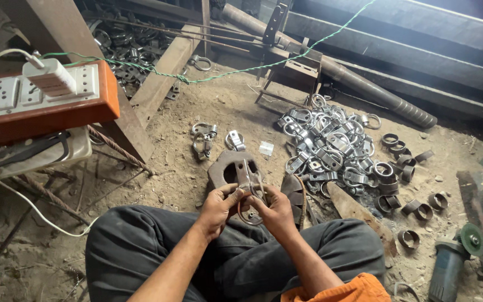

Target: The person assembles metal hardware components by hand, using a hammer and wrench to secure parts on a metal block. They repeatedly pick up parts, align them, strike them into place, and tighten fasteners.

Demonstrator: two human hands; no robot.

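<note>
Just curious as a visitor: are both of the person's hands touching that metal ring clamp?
Touching. The head view shows the left hand and right hand both gripping the metal ring clamp.

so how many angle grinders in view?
1: grinder on the ground at bottom right, beside the person's right knee. Others may be hidden under the scrap.

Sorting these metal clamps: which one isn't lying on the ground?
The metal clamp held between the left hand and right hand, above the lap. The others lie on the dirt, most in the pile.
</note>
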